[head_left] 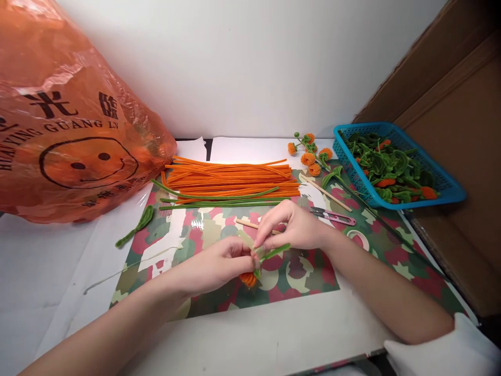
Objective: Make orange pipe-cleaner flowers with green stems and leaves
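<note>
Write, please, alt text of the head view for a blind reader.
The left hand and right hand meet over a camouflage-patterned mat, pinching a fuzzy orange-and-green piece and a pale strip. Behind them lie orange stems and a few green stems. An orange plastic bag is at left, a blue basket of green and orange pieces at right.

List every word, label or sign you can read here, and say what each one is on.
"光": orange plastic bag, large print.
"臨": same bag, to the right of it.
"HUAIYING GUANG LN": same bag, under the large characters; creases make the first word's spelling uncertain.
Smiley face, a drawn sign: same bag.
Too creased to read: the small characters below the face.
Cut off by the picture's left edge: another large character.
</note>
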`<action>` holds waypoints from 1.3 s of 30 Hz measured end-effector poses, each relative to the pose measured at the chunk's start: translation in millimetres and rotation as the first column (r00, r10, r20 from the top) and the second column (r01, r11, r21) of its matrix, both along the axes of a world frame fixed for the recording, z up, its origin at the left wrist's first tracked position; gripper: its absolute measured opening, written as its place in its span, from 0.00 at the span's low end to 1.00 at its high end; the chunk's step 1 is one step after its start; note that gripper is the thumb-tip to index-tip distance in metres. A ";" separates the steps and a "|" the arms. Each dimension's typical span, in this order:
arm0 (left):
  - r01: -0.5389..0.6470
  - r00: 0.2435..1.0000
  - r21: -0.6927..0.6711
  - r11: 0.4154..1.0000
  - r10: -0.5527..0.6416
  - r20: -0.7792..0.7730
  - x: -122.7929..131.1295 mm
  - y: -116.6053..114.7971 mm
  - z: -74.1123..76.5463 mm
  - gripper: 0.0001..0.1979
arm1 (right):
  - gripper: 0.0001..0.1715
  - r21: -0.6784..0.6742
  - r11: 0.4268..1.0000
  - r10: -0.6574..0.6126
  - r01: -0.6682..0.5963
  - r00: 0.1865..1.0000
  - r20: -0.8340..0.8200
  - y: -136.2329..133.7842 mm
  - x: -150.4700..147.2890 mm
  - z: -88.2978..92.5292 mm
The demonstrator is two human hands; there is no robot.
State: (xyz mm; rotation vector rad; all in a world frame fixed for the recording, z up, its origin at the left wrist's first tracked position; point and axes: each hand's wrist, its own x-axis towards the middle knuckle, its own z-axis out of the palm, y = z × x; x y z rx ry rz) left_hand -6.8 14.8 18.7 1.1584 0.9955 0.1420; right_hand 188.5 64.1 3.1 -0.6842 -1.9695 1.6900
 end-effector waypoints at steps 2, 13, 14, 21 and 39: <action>-0.043 0.999 0.017 0.999 0.043 -0.013 1.9 -0.1 -0.3 0.14 | 0.07 -0.070 0.997 0.038 -0.037 0.999 0.014 3.4 2.2 1.8; -0.190 0.978 0.172 0.967 0.202 -0.053 1.4 0.5 -8.2 0.14 | 0.13 0.269 0.951 -0.193 0.151 0.972 0.137 -16.0 -3.2 18.1; -0.227 0.972 0.194 0.954 0.235 -0.019 1.4 0.4 -8.4 0.13 | 0.15 0.333 0.928 -0.217 0.167 0.969 0.118 -19.1 -3.9 18.4; -0.500 0.865 0.262 0.825 0.492 0.100 -4.5 4.0 -14.0 0.12 | 0.12 0.434 0.878 -0.240 0.203 0.970 0.033 -24.6 -1.1 11.8; 0.054 0.876 0.973 0.226 0.457 -0.155 -2.7 -5.6 -13.0 0.08 | 0.16 0.162 0.922 -0.373 0.352 0.920 0.121 -25.5 -24.0 -1.2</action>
